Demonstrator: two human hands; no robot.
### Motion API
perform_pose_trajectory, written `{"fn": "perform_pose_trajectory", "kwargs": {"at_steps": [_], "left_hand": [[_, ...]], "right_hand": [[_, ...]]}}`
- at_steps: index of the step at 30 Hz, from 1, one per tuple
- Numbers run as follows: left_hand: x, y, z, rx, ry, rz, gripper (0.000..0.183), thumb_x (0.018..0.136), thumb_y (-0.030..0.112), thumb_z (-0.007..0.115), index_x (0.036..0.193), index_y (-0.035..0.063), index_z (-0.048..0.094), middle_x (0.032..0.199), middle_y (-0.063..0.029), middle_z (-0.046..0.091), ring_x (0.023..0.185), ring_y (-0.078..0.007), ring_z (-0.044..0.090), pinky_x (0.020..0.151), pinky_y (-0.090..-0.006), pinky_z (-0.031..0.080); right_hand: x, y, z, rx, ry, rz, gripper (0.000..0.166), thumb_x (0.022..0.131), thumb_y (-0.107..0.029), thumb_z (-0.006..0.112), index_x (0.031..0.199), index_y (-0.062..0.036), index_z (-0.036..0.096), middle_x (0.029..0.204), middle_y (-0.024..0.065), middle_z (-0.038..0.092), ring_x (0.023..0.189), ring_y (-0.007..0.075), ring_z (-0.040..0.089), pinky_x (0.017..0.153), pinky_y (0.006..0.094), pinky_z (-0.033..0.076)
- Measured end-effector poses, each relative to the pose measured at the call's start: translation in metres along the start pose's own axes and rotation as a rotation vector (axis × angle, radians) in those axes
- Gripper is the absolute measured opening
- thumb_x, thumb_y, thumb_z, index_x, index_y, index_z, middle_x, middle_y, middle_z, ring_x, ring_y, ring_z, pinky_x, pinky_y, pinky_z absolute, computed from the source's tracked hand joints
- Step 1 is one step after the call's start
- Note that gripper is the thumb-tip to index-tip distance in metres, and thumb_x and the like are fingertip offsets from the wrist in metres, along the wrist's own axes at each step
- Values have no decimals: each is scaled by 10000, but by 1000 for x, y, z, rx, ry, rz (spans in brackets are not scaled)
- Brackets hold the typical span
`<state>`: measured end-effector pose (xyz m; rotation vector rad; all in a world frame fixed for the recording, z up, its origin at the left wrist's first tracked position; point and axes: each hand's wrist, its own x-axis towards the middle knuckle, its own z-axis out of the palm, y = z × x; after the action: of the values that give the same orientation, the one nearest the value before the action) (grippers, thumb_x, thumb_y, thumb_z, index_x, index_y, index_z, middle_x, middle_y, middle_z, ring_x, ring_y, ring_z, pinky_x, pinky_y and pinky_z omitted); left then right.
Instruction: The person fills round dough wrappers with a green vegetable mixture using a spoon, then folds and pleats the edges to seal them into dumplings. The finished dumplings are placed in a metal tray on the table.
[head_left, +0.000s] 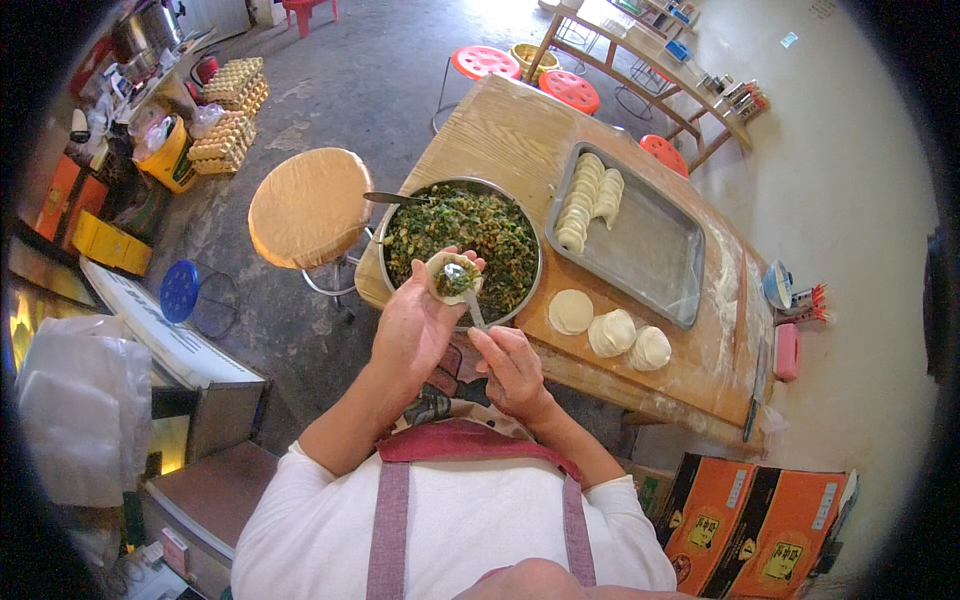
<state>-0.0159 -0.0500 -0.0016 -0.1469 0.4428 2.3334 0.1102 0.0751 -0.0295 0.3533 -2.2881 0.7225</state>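
Note:
A round dough wrapper (441, 297) lies in my left hand (409, 326), with green chopped filling (456, 283) on it. My right hand (514, 369) grips the handle of a metal spoon (475, 309), whose bowl presses on that filling. Both hands are over the near edge of a wide metal basin (537, 277) heaped with the same chopped filling. Another utensil's dark handle (390, 198) sticks out over the basin's left rim. Right of the basin are a single round wrapper (570, 312) and two stacks of wrappers (612, 333). Folded dumplings (579, 204) line the left part of a metal tray (660, 247).
Flour dusts the wooden table (480, 139) at the right, near a long rolling pin (740, 315). A round padded stool (311, 206) stands left of the table. Red stools (570, 91) stand beyond it. Orange cartons (780, 525) sit at the lower right, egg trays (225, 139) at the far left.

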Motion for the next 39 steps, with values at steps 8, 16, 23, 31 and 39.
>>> {"fn": "perform_pose_trajectory", "kwargs": {"at_steps": [8, 16, 23, 31, 39], "left_hand": [[0, -2, 1, 19, 8, 3, 499, 1101, 338, 290, 1380, -49, 435, 1379, -224, 526, 1319, -365, 507, 1133, -476, 423], [1, -2, 2, -6, 41, 50, 474, 1104, 306, 300, 1365, -69, 425, 1366, -254, 523, 1306, -379, 513, 1138, -476, 423], [1, 0, 2, 11, 41, 53, 464, 1104, 295, 306, 1356, -76, 428, 1361, -259, 525, 1306, -379, 516, 1138, -475, 428], [0, 1, 0, -15, 15, 7, 463, 1105, 290, 299, 1359, -74, 430, 1370, -251, 522, 1322, -377, 502, 1138, -475, 429], [0, 0, -1, -14, -8, 5, 469, 1103, 287, 309, 1371, -79, 428, 1381, -252, 516, 1322, -378, 502, 1142, -474, 425]], "right_hand": [[5, 3, -5, -24, -57, -5, 461, 820, -28, 709, 1271, 13, 626, 1126, 174, 581, 969, 338, 642, 816, 422, 560], [13, -9, -22, 172, 139, 233, 307, 911, 38, 572, 1210, 50, 645, 1016, 186, 660, 854, 305, 656, 783, 379, 553], [21, -3, -33, 139, 280, 313, 301, 922, 74, 521, 1193, 55, 650, 975, 174, 673, 826, 248, 663, 729, 333, 550], [12, -4, -22, -20, 15, 28, 409, 820, 50, 666, 1227, 22, 642, 1052, 163, 629, 871, 322, 658, 736, 386, 562], [14, -4, -21, -5, 25, 26, 424, 813, 7, 705, 1233, 8, 649, 1044, 160, 624, 871, 318, 659, 726, 380, 560]]}}
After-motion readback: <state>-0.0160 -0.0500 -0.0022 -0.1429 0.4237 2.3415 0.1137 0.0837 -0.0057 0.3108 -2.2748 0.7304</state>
